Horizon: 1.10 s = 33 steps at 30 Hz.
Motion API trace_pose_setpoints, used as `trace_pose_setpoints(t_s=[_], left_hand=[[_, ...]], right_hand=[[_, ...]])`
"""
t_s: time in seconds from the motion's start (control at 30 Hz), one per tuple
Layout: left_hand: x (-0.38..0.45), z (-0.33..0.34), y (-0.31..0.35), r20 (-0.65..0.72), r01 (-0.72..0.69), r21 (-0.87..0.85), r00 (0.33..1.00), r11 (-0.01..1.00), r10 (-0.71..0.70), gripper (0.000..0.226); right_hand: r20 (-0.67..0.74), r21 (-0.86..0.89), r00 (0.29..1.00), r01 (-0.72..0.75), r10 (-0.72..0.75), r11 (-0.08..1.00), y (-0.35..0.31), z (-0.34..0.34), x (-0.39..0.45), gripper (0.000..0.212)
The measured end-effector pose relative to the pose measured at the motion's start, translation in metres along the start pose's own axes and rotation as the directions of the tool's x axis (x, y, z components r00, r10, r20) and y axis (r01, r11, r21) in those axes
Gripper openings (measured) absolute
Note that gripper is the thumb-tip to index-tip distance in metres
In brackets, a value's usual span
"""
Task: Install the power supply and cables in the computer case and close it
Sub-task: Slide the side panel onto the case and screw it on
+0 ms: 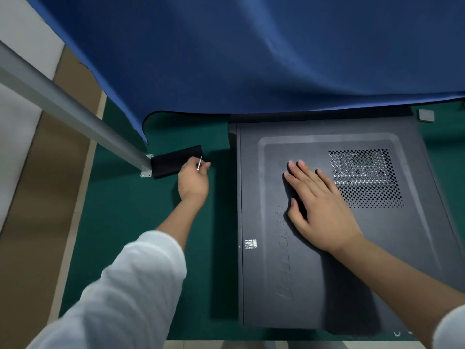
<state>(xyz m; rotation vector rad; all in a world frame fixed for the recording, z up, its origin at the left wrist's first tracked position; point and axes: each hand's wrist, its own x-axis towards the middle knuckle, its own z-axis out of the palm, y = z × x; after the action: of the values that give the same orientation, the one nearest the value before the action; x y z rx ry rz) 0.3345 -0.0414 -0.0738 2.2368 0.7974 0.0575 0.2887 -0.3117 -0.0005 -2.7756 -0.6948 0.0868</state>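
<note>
A dark grey computer case [352,248] lies on its side on the green mat, its side panel on top with a perforated vent [364,177] at the far right. My right hand [319,205] rests flat on the panel, fingers straight. At the left, my left hand [192,180] pinches a thin silver tool [199,163], likely a screwdriver shaft, just in front of a small black pouch [173,161].
A blue cloth [251,59] hangs over the back of the green mat [151,222]. A grey metal frame post [75,107] runs diagonally at the left down to a bracket. A small grey square piece [426,115] lies behind the case at the right.
</note>
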Motion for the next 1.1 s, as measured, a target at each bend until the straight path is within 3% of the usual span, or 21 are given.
trace_pose_setpoints(t_s=[0.07, 0.2, 0.33, 0.4, 0.47, 0.53, 0.6, 0.67, 0.77, 0.87, 1.03, 1.1], left_hand=[[-0.021, -0.017, 0.006, -0.08, 0.008, -0.171, 0.997, 0.985, -0.022, 0.015], [-0.072, -0.051, 0.029, -0.157, 0.011, -0.284, 0.986, 0.959, -0.057, 0.018], [-0.131, -0.062, 0.075, -0.041, 0.043, -0.507, 0.996, 0.861, -0.073, 0.014], [-0.165, -0.053, 0.098, 0.09, 0.097, -0.575, 0.994, 0.812, -0.055, 0.013], [-0.198, -0.038, 0.116, 0.233, 0.179, -0.63, 0.972, 0.756, -0.036, 0.013], [-0.227, -0.022, 0.13, 0.342, 0.273, -0.682, 0.939, 0.678, -0.034, 0.014], [-0.256, -0.006, 0.142, 0.41, 0.356, -0.725, 0.911, 0.59, -0.046, 0.014], [-0.281, 0.008, 0.152, 0.451, 0.411, -0.749, 0.891, 0.519, -0.055, 0.015], [-0.312, 0.027, 0.162, 0.483, 0.439, -0.736, 0.874, 0.516, -0.056, 0.021], [-0.34, 0.039, 0.168, 0.504, 0.441, -0.728, 0.863, 0.525, -0.027, 0.03], [-0.365, 0.039, 0.173, 0.513, 0.452, -0.74, 0.858, 0.498, -0.018, 0.028], [-0.367, 0.035, 0.17, 0.516, 0.466, -0.738, 0.856, 0.489, -0.036, 0.027]], right_hand=[[-0.008, 0.006, 1.0, 0.002, -0.002, 1.0, 0.0, -0.001, -0.001, 0.055], [-0.029, 0.05, 0.999, 0.024, -0.023, 0.998, 0.001, -0.001, -0.001, 0.053], [-0.005, 0.254, 1.0, -0.013, 0.014, 0.967, 0.003, -0.008, -0.004, 0.046], [0.035, 0.571, 0.994, -0.104, 0.102, 0.814, -0.001, -0.018, -0.013, 0.036], [0.104, 0.843, 0.986, -0.157, 0.13, 0.515, -0.006, -0.034, -0.035, 0.022], [0.134, 0.94, 0.984, -0.165, 0.119, 0.299, -0.008, -0.047, -0.061, 0.019], [0.18, 0.949, 0.97, -0.215, 0.163, 0.232, -0.001, -0.056, -0.089, 0.021], [0.236, 0.936, 0.943, -0.285, 0.236, 0.206, 0.01, -0.064, -0.113, 0.018], [0.247, 0.923, 0.931, -0.31, 0.268, 0.227, 0.024, -0.076, -0.144, 0.006], [0.208, 0.891, 0.942, -0.293, 0.261, 0.347, 0.031, -0.085, -0.166, 0.013], [0.271, 0.869, 0.918, -0.363, 0.29, 0.336, 0.038, -0.094, -0.187, 0.017], [0.226, 0.85, 0.919, -0.349, 0.324, 0.396, 0.04, -0.096, -0.193, 0.02]])
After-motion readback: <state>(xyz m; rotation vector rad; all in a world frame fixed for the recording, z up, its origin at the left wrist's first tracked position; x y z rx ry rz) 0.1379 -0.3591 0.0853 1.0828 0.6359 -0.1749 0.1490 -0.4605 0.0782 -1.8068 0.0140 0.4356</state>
